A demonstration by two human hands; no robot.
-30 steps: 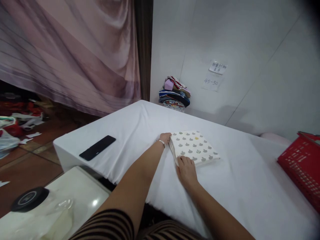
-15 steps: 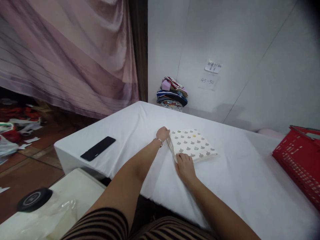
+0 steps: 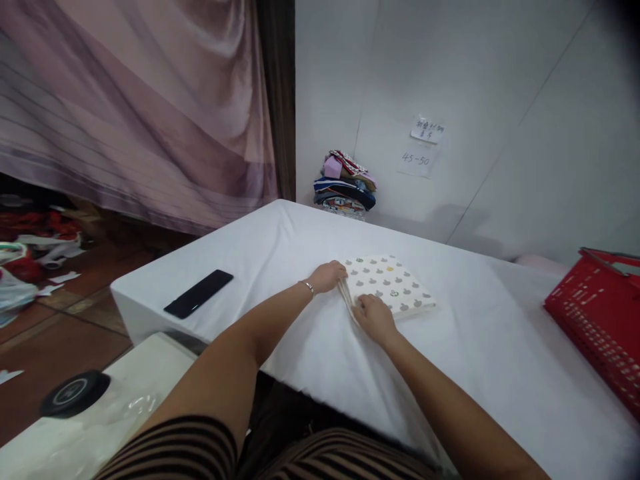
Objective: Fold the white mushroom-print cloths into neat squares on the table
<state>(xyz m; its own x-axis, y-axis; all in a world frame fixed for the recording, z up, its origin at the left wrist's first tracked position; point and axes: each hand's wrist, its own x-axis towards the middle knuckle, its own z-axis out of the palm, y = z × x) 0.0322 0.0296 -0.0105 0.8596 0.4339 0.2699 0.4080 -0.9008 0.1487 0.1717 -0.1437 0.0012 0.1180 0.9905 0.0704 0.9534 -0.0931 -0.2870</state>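
A folded white cloth [image 3: 383,280] with grey, green and yellow apple-like prints lies flat on the white-covered table [image 3: 480,347]. My left hand [image 3: 329,275], with a bracelet at the wrist, is closed on its left edge near the far corner. Lower on the same edge, my right hand [image 3: 374,316] grips the cloth with bent fingers near the close corner. Several layers show along the edge between both hands. Whether the cloth is a garment I cannot tell.
A black phone [image 3: 199,293] lies on the table's left. A red plastic basket [image 3: 595,320] stands at the right edge. Folded clothes [image 3: 345,187] are stacked by the wall beyond the table. A black round object [image 3: 75,393] rests on a white surface at lower left.
My left hand has turned and slid slightly down along the cloth's left edge. My right hand's fingers have curled in from lying over the cloth to gripping its near left edge.
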